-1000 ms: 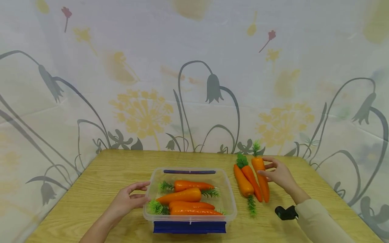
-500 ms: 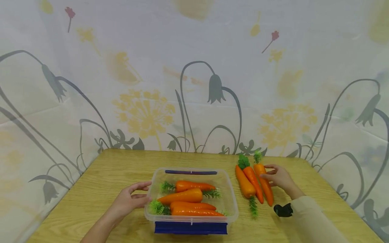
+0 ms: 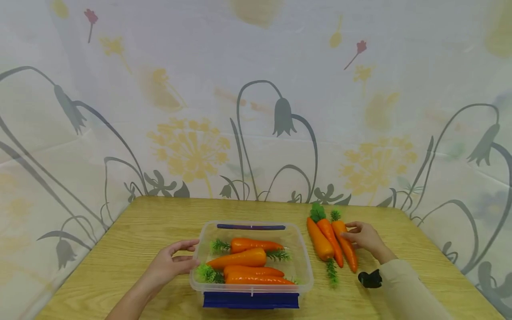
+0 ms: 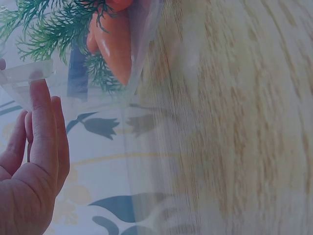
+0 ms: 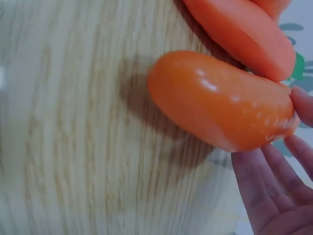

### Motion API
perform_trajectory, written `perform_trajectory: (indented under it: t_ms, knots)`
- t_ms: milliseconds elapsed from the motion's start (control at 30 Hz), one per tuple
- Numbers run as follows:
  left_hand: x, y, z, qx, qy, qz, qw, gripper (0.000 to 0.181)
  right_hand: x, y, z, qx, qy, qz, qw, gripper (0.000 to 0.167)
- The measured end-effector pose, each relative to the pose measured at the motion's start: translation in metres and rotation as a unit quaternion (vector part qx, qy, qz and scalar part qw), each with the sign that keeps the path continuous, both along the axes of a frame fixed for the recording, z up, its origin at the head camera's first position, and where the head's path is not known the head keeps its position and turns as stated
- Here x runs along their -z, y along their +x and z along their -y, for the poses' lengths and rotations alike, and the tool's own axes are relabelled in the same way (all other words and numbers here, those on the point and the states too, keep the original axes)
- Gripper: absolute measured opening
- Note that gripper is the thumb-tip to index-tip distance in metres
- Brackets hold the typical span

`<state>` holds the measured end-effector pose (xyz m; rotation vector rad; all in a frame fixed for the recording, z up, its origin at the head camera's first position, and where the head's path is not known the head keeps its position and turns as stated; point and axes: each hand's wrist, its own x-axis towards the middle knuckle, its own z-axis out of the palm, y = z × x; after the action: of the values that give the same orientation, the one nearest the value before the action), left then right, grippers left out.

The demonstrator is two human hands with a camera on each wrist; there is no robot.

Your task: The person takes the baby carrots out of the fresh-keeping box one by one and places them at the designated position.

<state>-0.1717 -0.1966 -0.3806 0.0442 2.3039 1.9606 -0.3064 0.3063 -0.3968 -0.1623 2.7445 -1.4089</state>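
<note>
My right hand [image 3: 366,239] holds an orange carrot [image 3: 345,246] near its leafy end, with the thumb on one side and fingers on the other. In the right wrist view this carrot [image 5: 220,100] casts a shadow on the table. Two more carrots [image 3: 320,240] lie just left of it. My left hand [image 3: 170,262] touches the left side of a clear plastic box [image 3: 302,262] with blue latches, its fingers fairly straight. Several carrots [image 3: 240,259] with green tops lie inside the box. In the left wrist view a fingertip of the left hand [image 4: 39,147] meets the box's rim.
A wooden table [image 3: 168,213] carries everything. Behind it hangs a pale cloth [image 3: 256,169] printed with flowers. A small black object [image 3: 370,279] sits by the right sleeve [image 3: 412,289].
My right hand has brought its carrot down and toward me, alongside the other two on the table. The left hand has stayed at the box.
</note>
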Motion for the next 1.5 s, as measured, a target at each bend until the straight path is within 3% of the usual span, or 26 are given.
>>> perform_trajectory:
  t_ms: [500,833,1033,1500]
  knots:
    - [0.002,-0.002,0.0,-0.005,0.003,0.001,1.0,0.059,-0.035,0.01,-0.003,-0.041,0.022,-0.038,0.9982,0.052]
    - [0.002,-0.001,0.001,-0.002,0.009,-0.001,1.0,0.06,-0.061,0.008,0.017,-0.075,0.042,-0.063,0.9943,0.05]
    - [0.001,-0.002,0.0,0.004,0.011,0.001,0.9999,0.06,-0.071,0.008,0.031,-0.092,0.058,-0.088,0.9901,0.046]
    - [0.001,-0.002,0.0,0.005,0.01,0.0,0.9999,0.062,-0.092,0.018,0.07,-0.15,0.057,-0.1,0.9819,0.04]
